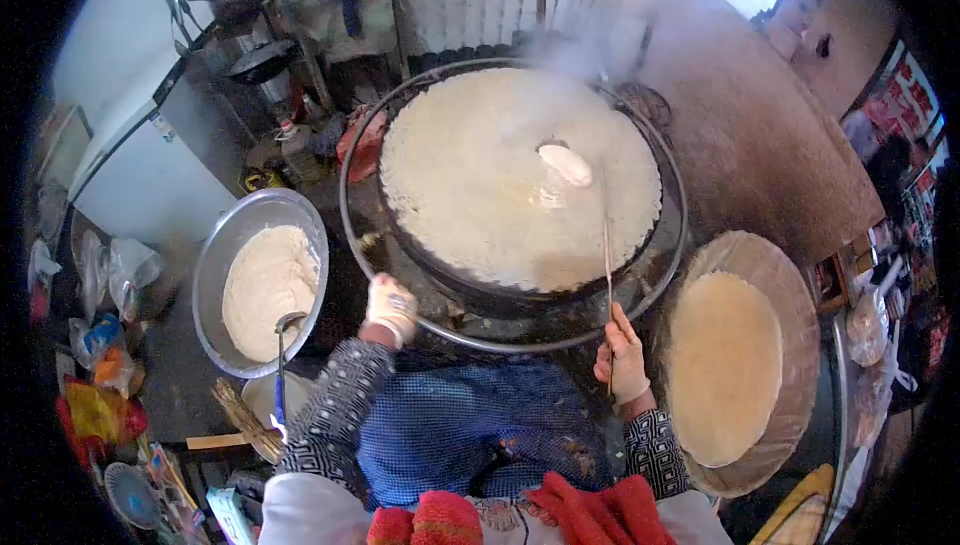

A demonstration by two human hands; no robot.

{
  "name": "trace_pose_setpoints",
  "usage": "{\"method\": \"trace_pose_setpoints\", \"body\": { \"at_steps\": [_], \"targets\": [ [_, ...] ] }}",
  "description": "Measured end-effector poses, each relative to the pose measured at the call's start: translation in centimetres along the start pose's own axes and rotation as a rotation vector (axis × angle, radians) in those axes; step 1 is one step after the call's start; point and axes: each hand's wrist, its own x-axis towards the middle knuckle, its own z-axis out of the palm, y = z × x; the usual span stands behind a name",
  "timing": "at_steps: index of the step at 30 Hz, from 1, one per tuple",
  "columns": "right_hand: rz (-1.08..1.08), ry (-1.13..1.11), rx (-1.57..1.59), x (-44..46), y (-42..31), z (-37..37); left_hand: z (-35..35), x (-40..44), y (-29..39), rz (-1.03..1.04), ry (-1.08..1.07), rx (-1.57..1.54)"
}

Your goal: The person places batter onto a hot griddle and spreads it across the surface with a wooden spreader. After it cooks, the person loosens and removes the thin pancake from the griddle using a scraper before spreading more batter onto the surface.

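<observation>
On our left, a metal basin [208,285] holds pale batter [265,285], a ladle [281,357] at its near edge. Our left hand [392,309] has its fingers curled at the metal ring [520,347]; whether they grip it, we cannot tell. Inside the ring, a pale sheet [480,175] covers the round griddle [465,286], a white lump [565,165] upon it. Our right hand [625,363] has its fingers closed round a thin stick [607,265] reaching over the sheet. Farther right, a shallow tray [797,400] bears a pale disc [725,370].

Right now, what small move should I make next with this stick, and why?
Perhaps nudge the pale lump gently with the stick: your right hand holds the stick, and its far end appears beside the lump on the pancake.
</observation>
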Motion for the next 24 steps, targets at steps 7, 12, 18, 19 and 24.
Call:
{"method": "trace_pose_setpoints", "body": {
  "at_steps": [7,12,18,19,24],
  "targets": [
    [0.107,-0.029,-0.015,4.2,-1.9,2.5,-8.5,-5.8,14.8,0.188,0.127,-0.597],
    [0.121,-0.043,-0.085,6.9,-1.5,3.6,-8.0,-13.6,17.7,0.201,0.598,-0.823],
    [0.137,-0.019,-0.094,7.4,-1.2,6.5,-1.0,-18.6,2.8,-0.410,0.679,-0.715],
    [0.148,-0.020,-0.090,7.3,-1.1,6.9,3.9,-18.7,1.0,-0.523,0.628,-0.683],
    [0.035,-0.026,0.096,5.5,1.4,7.9,16.8,-21.0,-4.7,-0.981,-0.241,-0.569]
  ]
}}
